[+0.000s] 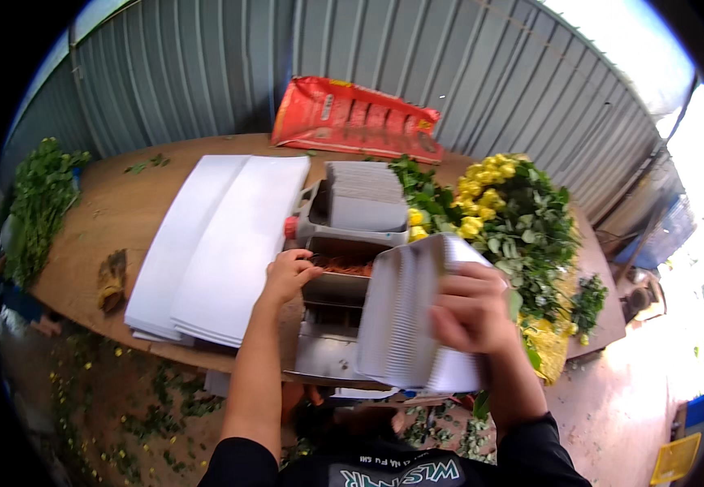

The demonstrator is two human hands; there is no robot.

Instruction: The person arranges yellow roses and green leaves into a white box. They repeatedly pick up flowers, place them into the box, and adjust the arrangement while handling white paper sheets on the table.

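My right hand [474,312] is closed on a bent sheet of white corrugated cardboard [401,312], held up over the right side of a metal stand [332,357]. The sheet's ridges show, and the hand is slightly blurred. At the stand's left edge, my left hand [289,274] has its fingers bent, with thumb and forefinger apart. Its fingertips reach the rim of an open compartment that holds a heap of thin reddish-brown strands [344,265], perhaps rubber bands. Behind this compartment, a cut-open grey plastic jug [368,237] with a red cap contains a stack of grey cards [366,183].
Large white sheets [234,243] lie stacked left of the stand, beside a worn glove [112,280]. Yellow roses [482,191] with leafy stems cover the table's right side. A red package [356,118] leans against the metal wall. Green stems [43,211] lie far left.
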